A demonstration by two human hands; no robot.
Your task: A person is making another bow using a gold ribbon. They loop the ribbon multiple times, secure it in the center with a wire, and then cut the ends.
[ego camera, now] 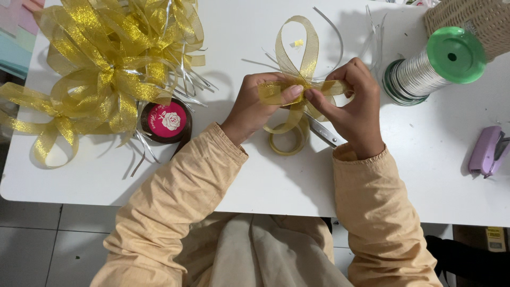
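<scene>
White and well lit, the worktop [372, 175] carries everything we need within reach. Our left hand [255, 103] and right hand [353, 103] meet at the middle of a gold ribbon bow [300, 64]; both are closed on it, thumbs and fingertips pinching the gathered centre from either side so the folds cannot spring apart. One tall loop stands up beyond the pinch, away from us, and a lower loop hangs toward us, so the pinch seems to be what keeps that shape.

Just under the bow, on our side of it, lies a small roll of gold ribbon [288, 141], and beside it a pair of scissors [323, 132] pokes out from beneath the right hand, handy for cutting. Left of the bow sits a dark spool with a pink rose label [167, 121], and farther left a heap of finished gold bows [106, 69], set aside out of the working space. Right of the bow lies a green-capped spool of silver ribbon [430, 66] on its side, near a woven basket [473, 21], and farther right a lilac stapler [486, 151].
</scene>
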